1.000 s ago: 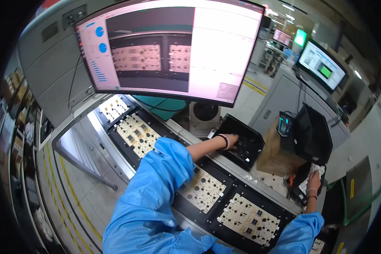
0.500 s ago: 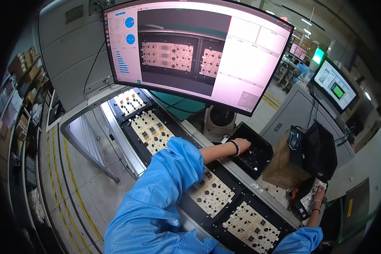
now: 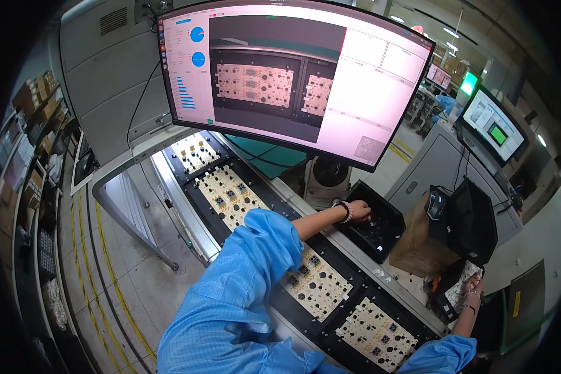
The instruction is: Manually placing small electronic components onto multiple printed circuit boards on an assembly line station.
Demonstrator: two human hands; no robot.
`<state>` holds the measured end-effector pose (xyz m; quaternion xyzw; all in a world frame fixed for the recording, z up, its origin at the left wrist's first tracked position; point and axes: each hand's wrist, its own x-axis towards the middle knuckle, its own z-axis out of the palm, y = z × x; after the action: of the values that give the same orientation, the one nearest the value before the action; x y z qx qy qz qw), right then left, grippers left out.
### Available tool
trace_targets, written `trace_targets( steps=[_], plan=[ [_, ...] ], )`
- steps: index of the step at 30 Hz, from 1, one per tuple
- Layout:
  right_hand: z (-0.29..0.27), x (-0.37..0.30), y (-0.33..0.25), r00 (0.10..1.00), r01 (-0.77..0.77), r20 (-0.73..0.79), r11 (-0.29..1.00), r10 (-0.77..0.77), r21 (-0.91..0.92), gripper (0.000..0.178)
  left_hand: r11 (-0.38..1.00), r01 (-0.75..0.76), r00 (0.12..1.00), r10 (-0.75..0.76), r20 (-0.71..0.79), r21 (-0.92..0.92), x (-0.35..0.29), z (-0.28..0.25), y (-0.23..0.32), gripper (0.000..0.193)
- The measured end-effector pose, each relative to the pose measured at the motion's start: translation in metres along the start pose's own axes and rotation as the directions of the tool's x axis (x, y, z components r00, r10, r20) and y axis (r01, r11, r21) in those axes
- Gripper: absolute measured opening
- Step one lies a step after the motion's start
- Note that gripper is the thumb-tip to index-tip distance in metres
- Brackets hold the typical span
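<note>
My left arm, in a blue sleeve, reaches across the board line to a black bin [image 3: 386,240] of small dark parts. Over that bin's left side my left hand [image 3: 359,210] is closed, fingers curled down; what they hold is hidden. Farther right, my right hand [image 3: 472,288] is at a dark box of small white parts [image 3: 460,280]. Its fingers are bent together among them, and anything between them is too small to make out. Below my left arm lie a cream circuit board [image 3: 318,283] and another cream circuit board [image 3: 380,336], both set in black carriers and bearing dark components.
A large monitor [image 3: 262,81] hangs above the line, showing boards. More boards [image 3: 230,193] lie up the rail. A cardboard box [image 3: 421,246] stands between the two part containers, near a black open bin [image 3: 474,221]. A grey cabinet [image 3: 417,174] holds a second screen.
My left hand has risen slightly and turned within the black bin. My right hand has turned a little at the white parts, its fingers drawn closer together. The whole view has shifted slightly.
</note>
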<state>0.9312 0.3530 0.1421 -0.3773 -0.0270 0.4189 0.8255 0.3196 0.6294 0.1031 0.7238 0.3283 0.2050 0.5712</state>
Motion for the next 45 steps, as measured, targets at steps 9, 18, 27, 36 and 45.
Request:
trace_targets(
  steps=[9, 18, 27, 36, 45],
  plan=[
    [0.054, -0.088, 0.017, 0.983, -0.080, 0.173, 0.992, 0.063, 0.096, 0.015, 0.329, 0.306, 0.949, -0.026, 0.315, -0.894, -0.055, -0.005, 0.040, 0.026],
    [0.063, -0.200, 0.060, 0.937, -0.161, 0.328, 0.982, 0.120, 0.100, 0.027, 0.078, 0.173, 0.979, 0.099, 0.180, -0.982, -0.149, -0.028, 0.045, 0.029],
    [0.190, -0.331, 0.221, 0.666, -0.673, 0.279, 0.719, 0.692, -0.176, 0.024, -0.258, 0.099, 0.992, 0.104, 0.075, -0.961, -0.191, -0.071, 0.008, 0.019],
    [0.188, -0.367, 0.284, 0.544, -0.754, 0.368, 0.631, 0.755, -0.180, 0.020, -0.231, 0.053, 0.998, -0.020, 0.059, -0.972, -0.206, -0.077, 0.027, 0.025],
    [0.189, -0.389, 0.290, 0.715, -0.582, 0.241, 0.751, 0.656, -0.313, 0.027, -0.041, 0.076, 0.992, 0.107, 0.071, -0.996, -0.211, -0.080, 0.034, 0.016]
  ],
)
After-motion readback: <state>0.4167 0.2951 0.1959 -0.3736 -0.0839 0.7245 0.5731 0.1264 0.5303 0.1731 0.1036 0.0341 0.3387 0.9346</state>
